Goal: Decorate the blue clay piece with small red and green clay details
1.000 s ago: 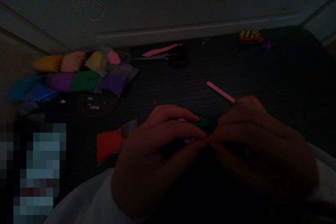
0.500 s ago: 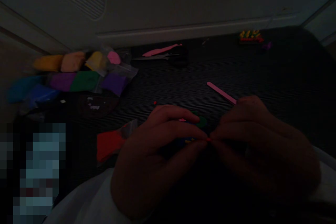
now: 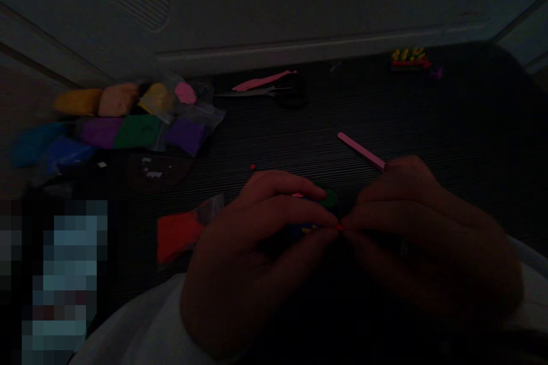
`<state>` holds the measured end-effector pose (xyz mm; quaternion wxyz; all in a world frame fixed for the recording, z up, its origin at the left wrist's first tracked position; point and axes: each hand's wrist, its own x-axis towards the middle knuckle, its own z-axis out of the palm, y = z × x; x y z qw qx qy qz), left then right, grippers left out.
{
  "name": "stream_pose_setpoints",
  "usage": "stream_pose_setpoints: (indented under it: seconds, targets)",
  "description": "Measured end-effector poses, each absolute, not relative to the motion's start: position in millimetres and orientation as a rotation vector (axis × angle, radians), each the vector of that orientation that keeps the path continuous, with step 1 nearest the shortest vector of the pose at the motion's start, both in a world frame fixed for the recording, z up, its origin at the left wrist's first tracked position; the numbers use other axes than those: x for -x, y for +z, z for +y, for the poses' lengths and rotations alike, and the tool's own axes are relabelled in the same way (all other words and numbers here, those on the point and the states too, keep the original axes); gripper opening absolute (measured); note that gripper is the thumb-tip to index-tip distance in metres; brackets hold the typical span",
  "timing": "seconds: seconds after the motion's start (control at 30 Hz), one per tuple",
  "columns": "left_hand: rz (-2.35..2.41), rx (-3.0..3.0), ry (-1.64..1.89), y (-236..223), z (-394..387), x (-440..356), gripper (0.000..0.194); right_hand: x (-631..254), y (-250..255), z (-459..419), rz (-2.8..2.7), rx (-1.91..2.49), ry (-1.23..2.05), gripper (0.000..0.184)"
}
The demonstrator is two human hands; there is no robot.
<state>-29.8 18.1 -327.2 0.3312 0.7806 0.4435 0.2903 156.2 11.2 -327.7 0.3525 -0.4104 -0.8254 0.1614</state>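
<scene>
Between the fingertips of both hands is a tiny piece of red clay (image 3: 339, 228). My left hand (image 3: 257, 245) pinches it from the left, thumb against forefinger. From the other side, the closed fingertips of my right hand (image 3: 428, 234) meet it. Behind and under my left fingers lies a green clay piece (image 3: 329, 196), with bits of blue, pink and yellow partly hidden by the hand. A pink stick (image 3: 362, 151) reaches the table just beyond my right knuckles. One small red ball (image 3: 253, 166) lies past my left hand.
Bags of coloured clay (image 3: 137, 132) stand at the left, with an orange-red clay bag (image 3: 177, 235) nearer. Scissors (image 3: 265, 92) and a pink strip (image 3: 263, 81) lie toward the wall. A small yellow-and-red clay model (image 3: 409, 59) sits at the back right, beside a purple piece (image 3: 436, 73).
Almost nothing differs. Both hands keep the same pinch on the red clay, with only a very slight shift of the fingers.
</scene>
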Motion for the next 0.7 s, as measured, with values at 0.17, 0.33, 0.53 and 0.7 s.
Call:
stream_pose_setpoints:
  seconds: [0.17, 0.33, 0.53, 0.7]
  targets:
    - [1.170, -2.044, 0.773, -326.8, 18.3, 29.0, 0.019, -156.4, -328.2, 11.5, -2.156, 1.060, 0.416, 0.008]
    - [1.159, -2.038, 0.769, -326.4, 18.3, 30.0, 0.019, -156.6, -327.5, 11.8, -2.166, 1.058, 0.415, 0.008]
    - [1.166, -2.039, 0.773, -327.2, 17.7, 30.8, 0.020, -157.0, -327.4, 10.6, -2.122, 1.083, 0.444, 0.008]
    - [1.175, -2.037, 0.781, -327.9, 18.2, 29.8, 0.020, -157.2, -328.6, 11.0, -2.118, 1.072, 0.435, 0.008]
